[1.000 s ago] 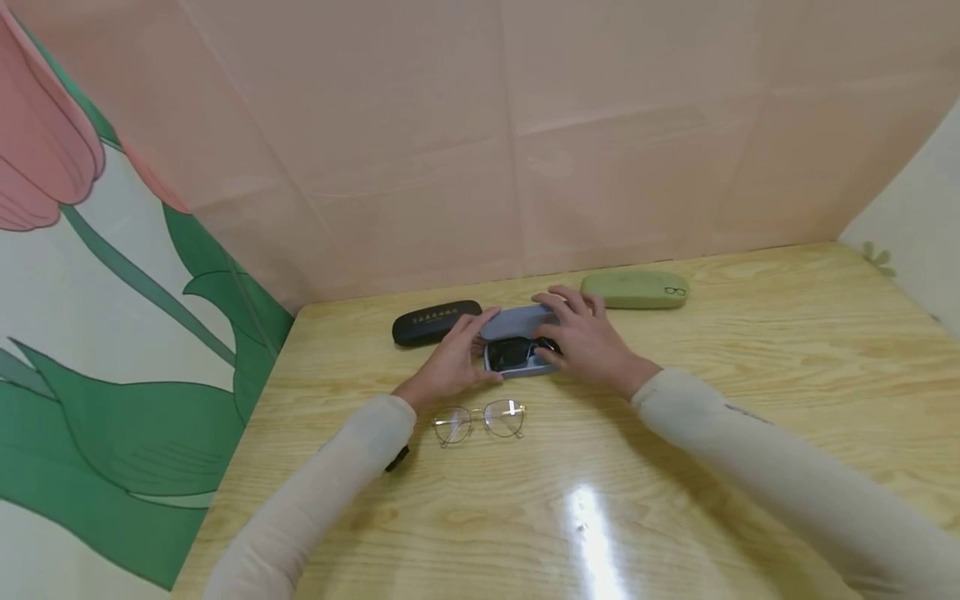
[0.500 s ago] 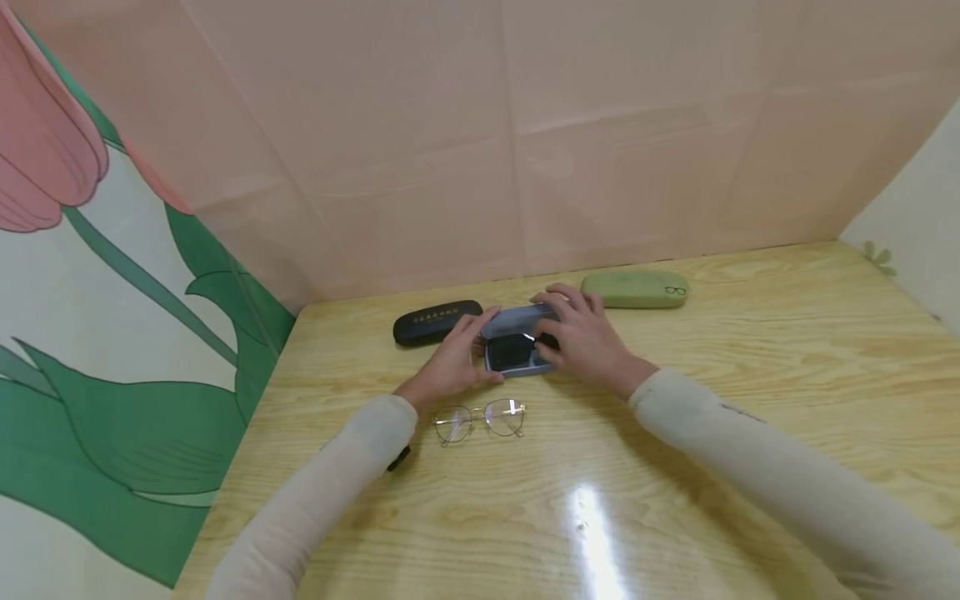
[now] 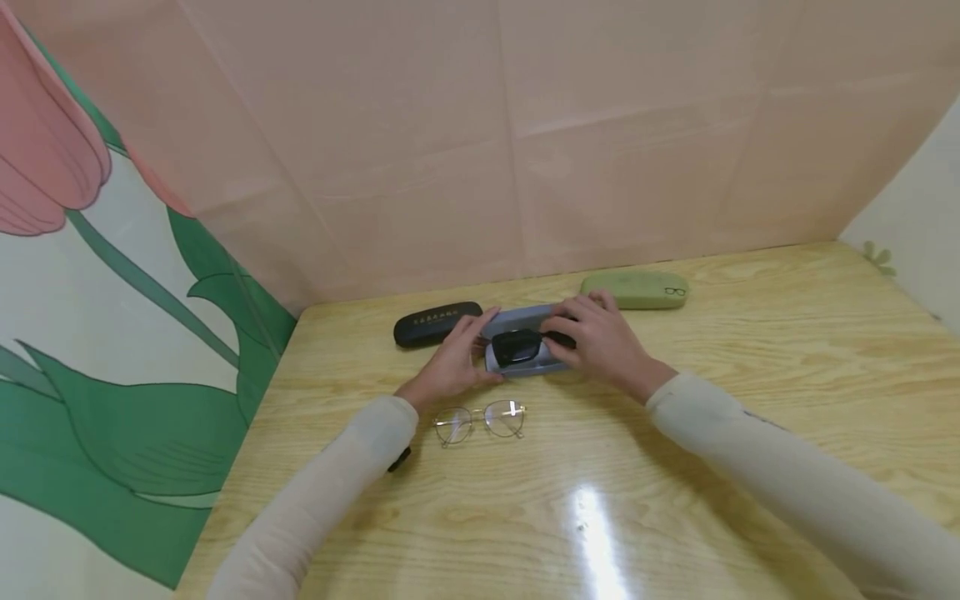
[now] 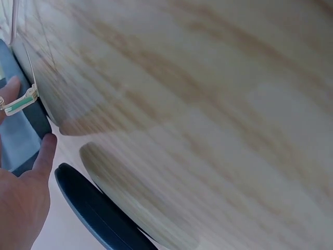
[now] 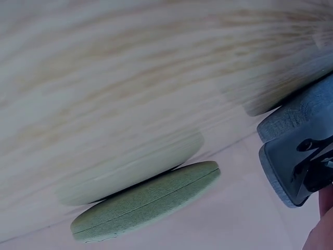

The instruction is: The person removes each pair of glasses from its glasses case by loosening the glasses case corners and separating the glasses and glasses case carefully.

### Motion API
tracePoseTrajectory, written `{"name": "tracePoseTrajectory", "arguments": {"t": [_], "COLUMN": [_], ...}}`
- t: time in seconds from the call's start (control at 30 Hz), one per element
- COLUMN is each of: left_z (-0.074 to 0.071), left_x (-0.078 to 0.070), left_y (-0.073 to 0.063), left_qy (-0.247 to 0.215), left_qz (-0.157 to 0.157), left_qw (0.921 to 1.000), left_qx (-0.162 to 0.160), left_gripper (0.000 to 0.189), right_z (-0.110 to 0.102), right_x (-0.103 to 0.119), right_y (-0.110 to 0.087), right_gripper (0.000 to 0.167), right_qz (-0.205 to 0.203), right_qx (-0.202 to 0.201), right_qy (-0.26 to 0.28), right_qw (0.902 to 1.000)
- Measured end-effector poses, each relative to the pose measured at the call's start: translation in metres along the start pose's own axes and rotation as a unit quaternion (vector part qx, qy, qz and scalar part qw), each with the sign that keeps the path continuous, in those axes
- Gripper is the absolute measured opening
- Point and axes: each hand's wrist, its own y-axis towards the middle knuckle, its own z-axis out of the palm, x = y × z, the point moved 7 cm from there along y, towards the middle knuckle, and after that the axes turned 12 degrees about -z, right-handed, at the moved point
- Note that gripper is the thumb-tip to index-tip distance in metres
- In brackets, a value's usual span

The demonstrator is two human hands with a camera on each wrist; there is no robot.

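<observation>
A blue-grey glasses case (image 3: 519,318) lies open on the table, its lid raised at the back. My left hand (image 3: 447,367) grips its left end, thumb at the front edge and fingers up at the lid. Black sunglasses (image 3: 516,347) are over the case's lower half, lenses to the left. With its fingertips my right hand (image 3: 603,342) pinches them by the folded temples at their right end. The temple tips of the sunglasses (image 5: 314,152) show against the case (image 5: 291,122) in the right wrist view. In front of the case lie thin-rimmed eyeglasses (image 3: 480,422).
A black glasses case (image 3: 437,323) with gold lettering stands behind my left hand. The green glasses case (image 3: 634,289) is at the back right, near the pink wall covering (image 3: 390,150). A small black object (image 3: 399,459) shows beside my left sleeve.
My right hand has shifted slightly right and drawn its fingers together on the sunglasses, which have tilted and come up a little. The left hand has kept its place on the case.
</observation>
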Motion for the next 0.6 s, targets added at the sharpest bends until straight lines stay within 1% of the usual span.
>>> {"name": "tracePoseTrajectory", "arguments": {"t": [0.23,0.43,0.6], "left_z": [0.0,-0.001,-0.003], "left_x": [0.001,0.003,0.005], "left_y": [0.0,0.0,0.001], "left_qy": [-0.005,-0.003,-0.002], "left_qz": [-0.001,-0.014,-0.023], "left_qw": [1.0,0.9999,0.9996], "left_qx": [-0.006,-0.008,-0.017], "left_gripper": [0.115,0.115,0.116], "right_z": [-0.003,-0.007,-0.008], "right_x": [0.001,0.001,0.003], "right_y": [-0.003,-0.008,-0.012], "right_gripper": [0.017,0.017,0.019], "right_qz": [-0.014,-0.017,-0.019], "right_qx": [-0.01,-0.008,-0.008], "right_qy": [0.009,0.016,0.027], "right_qw": [0.9998,0.9997,0.9994]}}
